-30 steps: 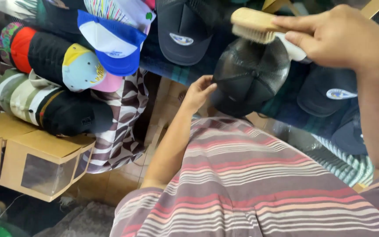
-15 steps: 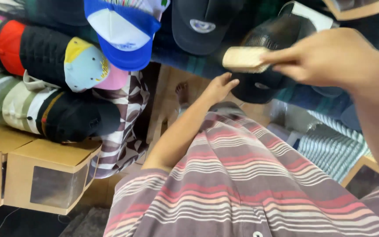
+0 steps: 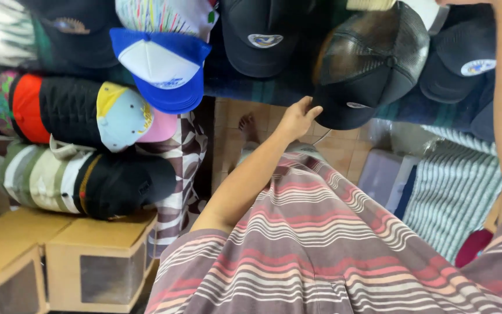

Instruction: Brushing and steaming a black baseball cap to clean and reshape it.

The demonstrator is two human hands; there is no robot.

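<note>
The brush [image 3: 370, 4] has swung up to the very top edge, and the right hand has gone with it, almost out of frame; only the forearm shows down the right side, so its grip can't be read. Close in, the striped shirt [image 3: 332, 244] fills the bottom. Just beyond, the left hand [image 3: 298, 118] pinches the brim of the black mesh cap [image 3: 373, 58], fingers closed on it, holding it up against the hanging caps. The brush sits at the cap's crown, so brushing looks mid-way. Farther left, the blue-and-white cap [image 3: 161, 64] and stacked caps [image 3: 76, 110] sit over cardboard boxes [image 3: 97, 256].
</note>
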